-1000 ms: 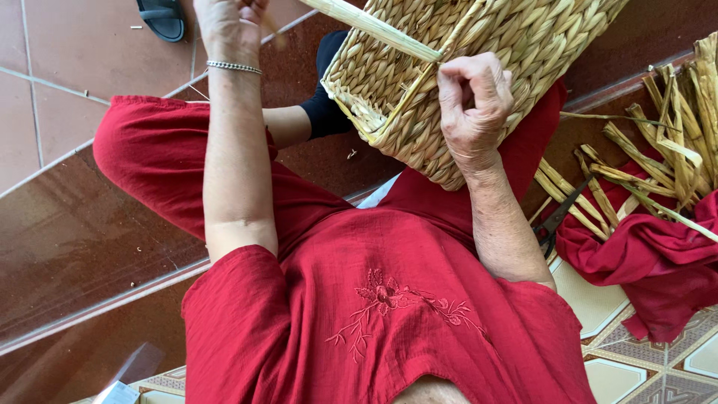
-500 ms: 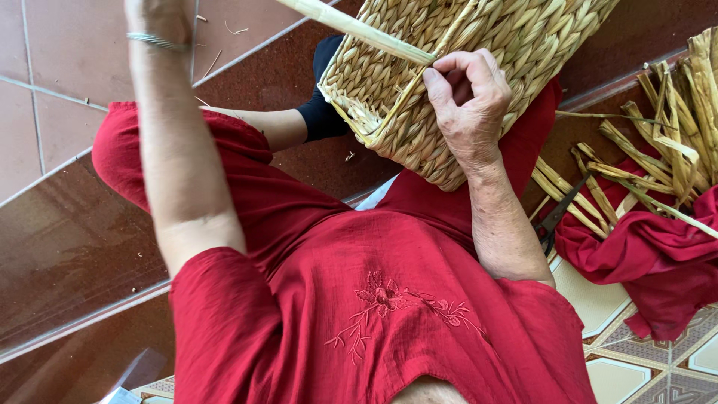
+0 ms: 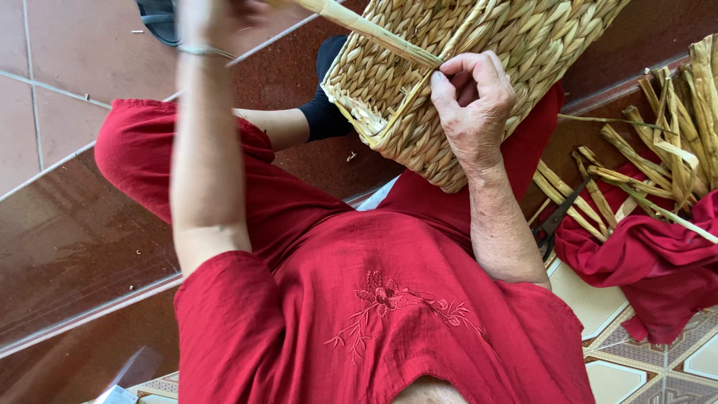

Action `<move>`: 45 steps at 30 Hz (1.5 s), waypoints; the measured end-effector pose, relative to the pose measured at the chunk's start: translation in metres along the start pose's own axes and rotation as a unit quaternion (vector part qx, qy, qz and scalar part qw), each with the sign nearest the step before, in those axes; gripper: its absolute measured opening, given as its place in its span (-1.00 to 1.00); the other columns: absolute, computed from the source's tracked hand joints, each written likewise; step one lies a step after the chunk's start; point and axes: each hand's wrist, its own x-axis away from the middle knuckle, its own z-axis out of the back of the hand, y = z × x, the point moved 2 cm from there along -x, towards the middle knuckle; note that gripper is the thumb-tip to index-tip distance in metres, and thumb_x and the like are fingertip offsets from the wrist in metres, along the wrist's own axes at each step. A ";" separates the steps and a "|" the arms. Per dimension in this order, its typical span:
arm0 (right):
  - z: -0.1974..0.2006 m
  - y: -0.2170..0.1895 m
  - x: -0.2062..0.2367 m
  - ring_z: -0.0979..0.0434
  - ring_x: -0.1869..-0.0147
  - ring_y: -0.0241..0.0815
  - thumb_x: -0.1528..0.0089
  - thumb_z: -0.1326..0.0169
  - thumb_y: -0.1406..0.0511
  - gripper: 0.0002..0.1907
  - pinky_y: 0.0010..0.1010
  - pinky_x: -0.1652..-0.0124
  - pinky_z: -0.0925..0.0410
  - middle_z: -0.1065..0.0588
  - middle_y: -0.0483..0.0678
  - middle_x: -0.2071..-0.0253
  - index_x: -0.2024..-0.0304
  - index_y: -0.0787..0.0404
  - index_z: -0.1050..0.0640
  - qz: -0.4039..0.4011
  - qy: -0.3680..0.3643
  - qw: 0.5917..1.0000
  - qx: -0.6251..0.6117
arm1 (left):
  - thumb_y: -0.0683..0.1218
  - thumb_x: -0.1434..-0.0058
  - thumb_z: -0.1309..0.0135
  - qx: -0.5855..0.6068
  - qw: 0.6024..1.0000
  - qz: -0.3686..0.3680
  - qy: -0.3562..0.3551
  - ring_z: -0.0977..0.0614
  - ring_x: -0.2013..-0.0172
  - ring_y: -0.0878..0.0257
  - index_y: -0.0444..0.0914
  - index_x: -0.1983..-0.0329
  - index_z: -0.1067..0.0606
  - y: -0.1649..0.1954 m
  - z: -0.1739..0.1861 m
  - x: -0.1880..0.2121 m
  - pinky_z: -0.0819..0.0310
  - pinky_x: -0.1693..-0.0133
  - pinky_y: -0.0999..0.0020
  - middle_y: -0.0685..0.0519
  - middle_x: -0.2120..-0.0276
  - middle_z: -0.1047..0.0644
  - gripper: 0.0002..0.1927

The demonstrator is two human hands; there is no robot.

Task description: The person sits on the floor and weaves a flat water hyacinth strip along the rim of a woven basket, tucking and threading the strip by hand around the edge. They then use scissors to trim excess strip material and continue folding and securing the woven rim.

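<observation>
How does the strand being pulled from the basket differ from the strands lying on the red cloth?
The pulled strand is single, taut and straight, running from the woven basket toward the left hand; the loose strands lie bundled, slack and bent on the red cloth. The right hand pinches only the pulled one. Both look like the same pale dried fibre.

Glossy reddish-brown floor tiles (image 3: 67,247) fill the left of the frame; patterned pale tiles (image 3: 636,370) show lower right.

Right hand (image 3: 473,105) pressed on woven basket (image 3: 464,67) resting on lap, fingers curled at weave. Left hand (image 3: 213,15) raised at top edge, blurred, gripping pale fibre strand (image 3: 366,30) drawn taut from basket. Loose dry strands (image 3: 658,157) lie on red cloth (image 3: 651,262) beside.
</observation>
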 end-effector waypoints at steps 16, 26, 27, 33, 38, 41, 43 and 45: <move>-0.002 -0.003 0.002 -0.40 0.33 -0.43 -0.31 -0.33 0.48 -0.83 -0.56 0.36 -0.28 -0.40 -0.18 0.29 0.18 0.26 -0.56 -0.018 -0.005 1.000 -0.014 | -0.25 -0.33 -0.21 0.215 0.919 0.145 -0.297 -0.71 0.28 0.26 -0.35 -0.06 -0.48 -0.063 -0.172 0.088 -0.65 0.23 0.45 -0.05 0.23 -0.65 -0.74; -0.002 -0.006 0.001 -0.40 0.31 -0.43 -0.32 -0.32 0.47 -0.84 -0.57 0.34 -0.28 -0.40 -0.18 0.28 0.16 0.26 -0.56 -0.008 -0.011 1.000 -0.014 | -0.27 -0.26 -0.32 0.153 0.925 0.079 -0.339 -0.71 0.27 0.23 -0.40 0.00 -0.59 -0.060 -0.167 0.079 -0.67 0.18 0.35 -0.07 0.23 -0.67 -0.75; -0.002 -0.006 0.001 -0.40 0.30 -0.43 -0.32 -0.32 0.47 -0.84 -0.56 0.33 -0.29 -0.40 -0.18 0.27 0.16 0.26 -0.56 -0.006 -0.011 1.000 -0.014 | -0.27 -0.27 -0.32 0.140 0.928 0.080 -0.335 -0.71 0.28 0.22 -0.41 0.03 -0.60 -0.061 -0.166 0.077 -0.67 0.19 0.33 -0.08 0.24 -0.68 -0.76; -0.002 -0.009 0.001 -0.40 0.31 -0.42 -0.32 -0.32 0.46 -0.84 -0.55 0.33 -0.29 -0.40 -0.18 0.28 0.16 0.26 -0.56 -0.013 -0.013 1.000 -0.017 | -0.28 -0.25 -0.32 0.171 0.897 0.134 -0.385 -0.69 0.23 0.28 -0.39 0.02 -0.60 -0.078 -0.174 0.069 -0.61 0.17 0.41 -0.04 0.19 -0.68 -0.75; -0.002 -0.010 0.000 -0.39 0.31 -0.41 -0.33 -0.33 0.45 -0.84 -0.54 0.32 -0.29 -0.40 -0.18 0.29 0.16 0.27 -0.56 -0.006 -0.013 1.000 -0.012 | -0.25 -0.24 -0.33 0.152 0.900 0.138 -0.384 -0.69 0.29 0.28 -0.37 0.09 -0.61 -0.073 -0.175 0.069 -0.64 0.22 0.41 -0.01 0.26 -0.67 -0.80; -0.001 -0.009 0.001 -0.40 0.29 -0.41 -0.34 -0.33 0.45 -0.84 -0.54 0.30 -0.30 -0.40 -0.17 0.28 0.15 0.26 -0.56 -0.002 -0.017 1.000 -0.019 | -0.25 -0.24 -0.34 0.114 0.911 0.118 -0.379 -0.69 0.32 0.29 -0.35 0.15 -0.60 -0.063 -0.176 0.071 -0.67 0.23 0.42 -0.01 0.30 -0.66 -0.84; 0.000 -0.008 0.001 -0.39 0.29 -0.40 -0.34 -0.34 0.45 -0.83 -0.54 0.30 -0.30 -0.40 -0.17 0.28 0.15 0.26 -0.55 0.000 -0.016 1.000 -0.016 | -0.25 -0.24 -0.34 0.093 0.915 0.109 -0.377 -0.69 0.35 0.30 -0.34 0.19 -0.60 -0.058 -0.178 0.072 -0.67 0.25 0.43 -0.01 0.32 -0.66 -0.86; 0.000 -0.006 0.002 -0.40 0.30 -0.41 -0.35 -0.33 0.45 -0.82 -0.54 0.31 -0.30 -0.40 -0.17 0.29 0.14 0.26 -0.54 0.003 -0.019 1.000 -0.011 | -0.25 -0.22 -0.34 0.073 0.919 0.113 -0.371 -0.68 0.39 0.31 -0.33 0.22 -0.60 -0.054 -0.181 0.073 -0.66 0.29 0.45 -0.02 0.33 -0.66 -0.87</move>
